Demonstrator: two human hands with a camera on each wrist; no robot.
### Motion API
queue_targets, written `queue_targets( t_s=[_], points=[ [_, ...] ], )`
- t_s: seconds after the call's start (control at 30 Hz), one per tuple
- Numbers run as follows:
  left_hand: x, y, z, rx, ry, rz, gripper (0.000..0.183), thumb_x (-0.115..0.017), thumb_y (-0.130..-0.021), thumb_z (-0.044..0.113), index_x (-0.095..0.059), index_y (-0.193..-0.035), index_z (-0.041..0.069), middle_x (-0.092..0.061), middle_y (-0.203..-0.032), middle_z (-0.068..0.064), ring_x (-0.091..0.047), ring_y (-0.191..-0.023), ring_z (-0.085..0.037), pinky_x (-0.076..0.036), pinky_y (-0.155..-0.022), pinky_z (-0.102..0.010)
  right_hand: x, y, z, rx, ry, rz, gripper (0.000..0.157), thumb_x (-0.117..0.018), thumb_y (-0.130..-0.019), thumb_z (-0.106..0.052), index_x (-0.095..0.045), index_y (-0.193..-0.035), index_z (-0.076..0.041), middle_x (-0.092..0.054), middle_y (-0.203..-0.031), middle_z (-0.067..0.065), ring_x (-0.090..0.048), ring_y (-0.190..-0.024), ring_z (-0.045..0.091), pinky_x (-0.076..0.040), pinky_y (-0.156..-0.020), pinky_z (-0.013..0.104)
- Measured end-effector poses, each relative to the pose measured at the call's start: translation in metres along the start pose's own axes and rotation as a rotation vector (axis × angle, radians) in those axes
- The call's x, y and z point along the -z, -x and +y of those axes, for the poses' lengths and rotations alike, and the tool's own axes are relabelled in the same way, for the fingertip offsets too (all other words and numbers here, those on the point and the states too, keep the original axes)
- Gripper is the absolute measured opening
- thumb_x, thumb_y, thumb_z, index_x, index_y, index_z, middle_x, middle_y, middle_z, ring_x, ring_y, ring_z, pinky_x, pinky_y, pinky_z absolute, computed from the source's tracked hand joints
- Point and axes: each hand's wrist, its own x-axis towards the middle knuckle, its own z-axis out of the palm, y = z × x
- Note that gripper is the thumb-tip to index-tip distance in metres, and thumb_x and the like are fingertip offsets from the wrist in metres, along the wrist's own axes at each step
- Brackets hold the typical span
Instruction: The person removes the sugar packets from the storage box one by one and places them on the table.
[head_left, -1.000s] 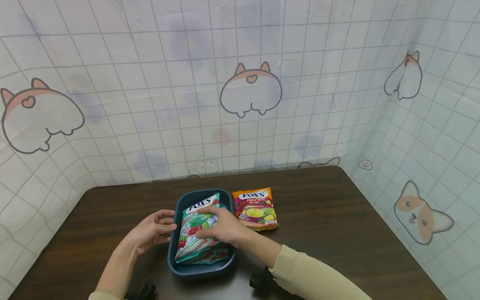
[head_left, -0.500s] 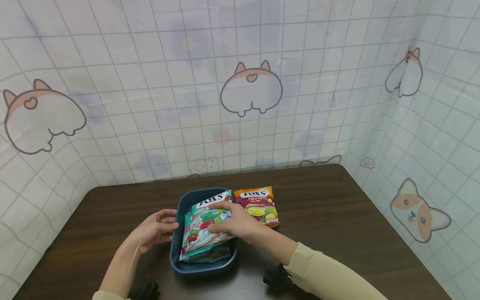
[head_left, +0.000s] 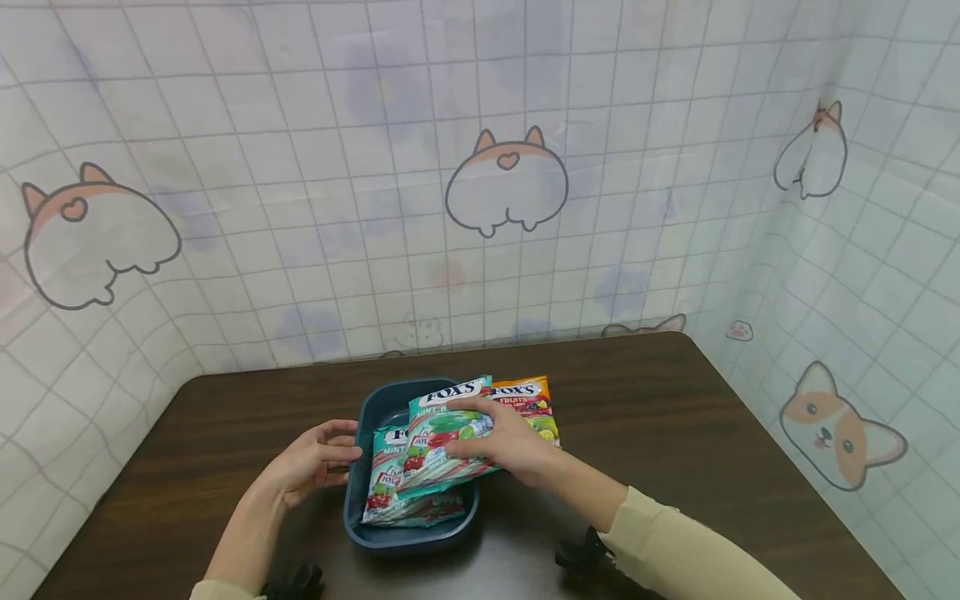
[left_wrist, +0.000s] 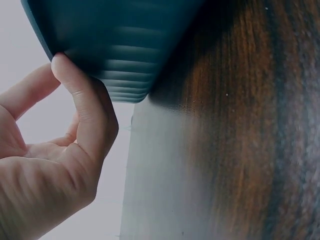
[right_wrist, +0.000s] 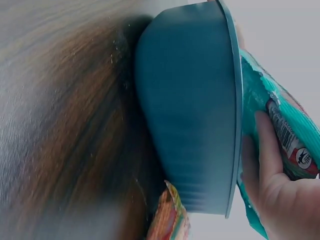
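In the head view, at the lower middle of the frame, the right hand pinches a mint candy bag between thumb and fingers, the bag tilted and jutting over the right rim of the blue basket. The left hand has its fingers loosely bent, the tips touching the basket's left side. The step in hand seems to be shifting that bag across the rim; the next move probably calls for a steady pinch and a braced basket. Another mint bag lies inside, crinkly and glossy; whether more lie under it is hard to tell. A fruit candy bag, orange film, lies flat just beyond on the dark wood-grain table. The left wrist view shows, at upper left, fingertips against smooth, ribbed plastic with a thin lip. In the right wrist view, at the right edge, fingers press into teal film with a zigzag seal, beside the rounded basket wall.
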Motion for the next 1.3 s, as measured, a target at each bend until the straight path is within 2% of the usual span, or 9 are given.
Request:
queue_targets(
  t_s=[0.37, 0.57, 1.0, 1.3],
  points=[
    [-0.001, 0.002, 0.001, 0.005, 0.013, 0.001, 0.054, -0.062, -0.101, 0.007, -0.032, -0.145, -0.004, -0.064, -0.113, -0.01, -0.066, -0.087, -0.016, -0.058, -0.075, -0.032, 0.015, 0.01, 0.006, -0.019, -0.025, 0.06, 0.06, -0.082, -0.089, -0.025, -0.059, -0.145, -0.021, -0.042, -0.143, 0.017, -0.047, -0.122, 0.035, -0.056, -0.087, 0.036],
    [0.0, 0.003, -0.001, 0.006, 0.019, -0.01, 0.054, -0.061, -0.102, 0.006, -0.031, -0.145, -0.004, -0.065, -0.114, -0.011, -0.068, -0.086, -0.015, -0.058, -0.075, -0.033, 0.023, 0.014, 0.008, -0.029, -0.006, 0.09, 0.061, -0.083, -0.088, -0.027, -0.06, -0.144, -0.022, -0.043, -0.142, 0.018, -0.051, -0.116, 0.033, -0.055, -0.086, 0.036],
    [-0.001, 0.003, -0.001, -0.004, 0.01, -0.023, 0.053, -0.062, -0.102, 0.007, -0.032, -0.144, -0.004, -0.063, -0.115, -0.012, -0.068, -0.086, -0.015, -0.058, -0.075, -0.032, 0.053, 0.023, 0.007, -0.018, -0.048, 0.098, 0.065, -0.081, -0.09, -0.025, -0.054, -0.149, -0.021, -0.051, -0.135, 0.02, -0.065, -0.099, 0.028, -0.056, -0.082, 0.033],
    [0.002, 0.002, -0.001, -0.015, -0.008, -0.02, 0.053, -0.063, -0.101, 0.009, -0.033, -0.145, -0.003, -0.064, -0.116, -0.011, -0.067, -0.092, -0.017, -0.056, -0.079, -0.036, 0.071, 0.025, 0.01, -0.036, -0.039, 0.139, 0.066, -0.081, -0.091, -0.024, -0.053, -0.15, -0.021, -0.05, -0.136, 0.02, -0.062, -0.104, 0.03, -0.056, -0.084, 0.034]
  ],
)
